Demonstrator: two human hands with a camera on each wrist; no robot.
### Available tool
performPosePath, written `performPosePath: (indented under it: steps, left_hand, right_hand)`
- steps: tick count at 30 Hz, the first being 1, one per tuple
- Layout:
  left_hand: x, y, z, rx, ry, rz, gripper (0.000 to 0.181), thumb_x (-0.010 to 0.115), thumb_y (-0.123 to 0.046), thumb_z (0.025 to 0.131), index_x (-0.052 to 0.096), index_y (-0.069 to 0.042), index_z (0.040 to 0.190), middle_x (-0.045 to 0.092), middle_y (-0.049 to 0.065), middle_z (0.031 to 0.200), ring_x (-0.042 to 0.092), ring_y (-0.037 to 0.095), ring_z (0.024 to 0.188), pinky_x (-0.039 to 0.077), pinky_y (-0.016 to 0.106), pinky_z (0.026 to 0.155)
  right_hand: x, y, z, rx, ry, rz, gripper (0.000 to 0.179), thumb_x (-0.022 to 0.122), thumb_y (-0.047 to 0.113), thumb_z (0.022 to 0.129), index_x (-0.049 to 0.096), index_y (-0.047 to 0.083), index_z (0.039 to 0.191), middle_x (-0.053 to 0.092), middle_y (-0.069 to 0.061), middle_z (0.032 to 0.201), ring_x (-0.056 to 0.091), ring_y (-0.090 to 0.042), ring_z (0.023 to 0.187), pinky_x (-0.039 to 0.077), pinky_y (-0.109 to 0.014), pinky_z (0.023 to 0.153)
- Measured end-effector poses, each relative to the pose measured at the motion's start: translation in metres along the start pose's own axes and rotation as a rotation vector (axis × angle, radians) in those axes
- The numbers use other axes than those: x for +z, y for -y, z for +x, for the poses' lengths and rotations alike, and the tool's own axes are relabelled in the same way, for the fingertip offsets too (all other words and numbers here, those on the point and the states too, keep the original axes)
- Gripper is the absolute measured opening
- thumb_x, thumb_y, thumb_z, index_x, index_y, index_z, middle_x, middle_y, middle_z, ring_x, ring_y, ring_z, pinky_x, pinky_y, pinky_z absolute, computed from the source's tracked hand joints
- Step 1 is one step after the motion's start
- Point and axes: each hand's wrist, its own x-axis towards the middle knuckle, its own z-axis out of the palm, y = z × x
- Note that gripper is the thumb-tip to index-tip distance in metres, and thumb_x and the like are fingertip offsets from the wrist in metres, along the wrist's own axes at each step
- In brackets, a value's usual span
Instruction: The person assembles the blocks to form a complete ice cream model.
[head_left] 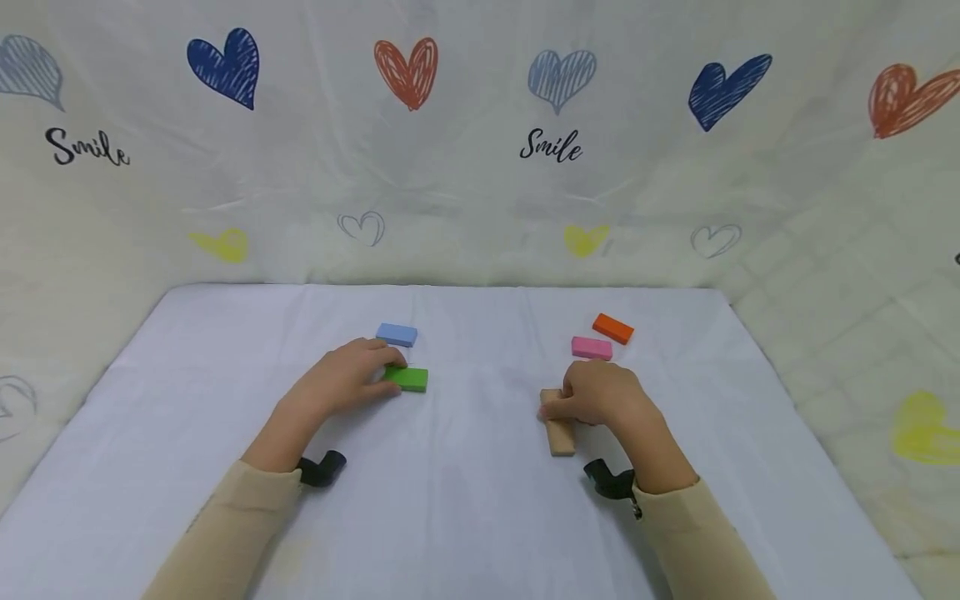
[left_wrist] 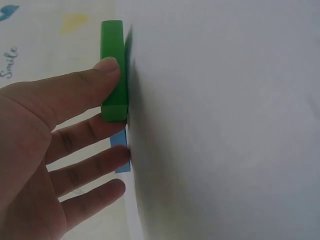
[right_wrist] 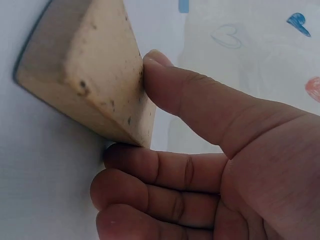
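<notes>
worktop (head_left: 480,508): one open lane, centre of frame, between green block (head_left: 413,380) and wooden block (head_left: 561,439). obstacles: blue block (head_left: 397,335), left of centre; pink block (head_left: 592,348), orange block (head_left: 613,328), right of centre.

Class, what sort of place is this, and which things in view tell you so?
Probably a small indoor recording set-up rather than an ordinary workroom: there is a white-covered table, a heart-printed backdrop right behind it, and a black device at each of the person's wrists.
</notes>
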Motion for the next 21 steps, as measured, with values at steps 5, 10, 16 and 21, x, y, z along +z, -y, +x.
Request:
performPosePath:
  steps: [5, 10, 16, 21]
  left_hand:
    - [0.000, -0.005, 0.002, 0.005, -0.006, 0.000, 0.030, 0.079, -0.031, 0.087, 0.070, -0.020, 0.113, 0.065, -0.005, 0.109, 0.058, 0.018, 0.102, 0.051, 0.040, 0.088]
    - [0.000, -0.008, 0.007, 0.029, -0.018, -0.002, 0.029, 0.079, -0.031, 0.086, 0.070, -0.020, 0.112, 0.065, -0.006, 0.107, 0.059, 0.017, 0.099, 0.052, 0.039, 0.086]
    - [0.002, -0.014, 0.014, 0.031, -0.019, 0.003, 0.030, 0.080, -0.033, 0.086, 0.070, -0.020, 0.111, 0.064, -0.005, 0.105, 0.057, 0.015, 0.095, 0.051, 0.036, 0.082]
    - [0.002, -0.020, 0.017, 0.029, 0.003, -0.006, 0.030, 0.079, -0.033, 0.086, 0.069, -0.020, 0.112, 0.062, -0.004, 0.102, 0.055, 0.016, 0.092, 0.051, 0.038, 0.080]
  right_hand:
    - [0.003, 0.005, 0.002, -0.005, -0.011, 0.007, 0.041, 0.075, 0.054, 0.082, 0.066, 0.014, 0.075, 0.059, 0.001, 0.067, 0.054, -0.017, 0.063, 0.041, -0.030, 0.055]
    - [0.003, 0.009, 0.003, 0.004, -0.015, 0.011, 0.043, 0.075, 0.055, 0.081, 0.065, 0.014, 0.071, 0.058, 0.002, 0.064, 0.054, -0.016, 0.061, 0.041, -0.029, 0.054]
    - [0.000, 0.012, 0.003, 0.021, 0.016, 0.035, 0.041, 0.076, 0.053, 0.081, 0.067, 0.013, 0.074, 0.062, 0.000, 0.066, 0.056, -0.016, 0.062, 0.043, -0.029, 0.054]
    - [-0.003, 0.015, 0.005, 0.031, 0.067, 0.043, 0.041, 0.077, 0.051, 0.081, 0.067, 0.012, 0.074, 0.063, -0.002, 0.065, 0.058, -0.017, 0.061, 0.044, -0.029, 0.055]
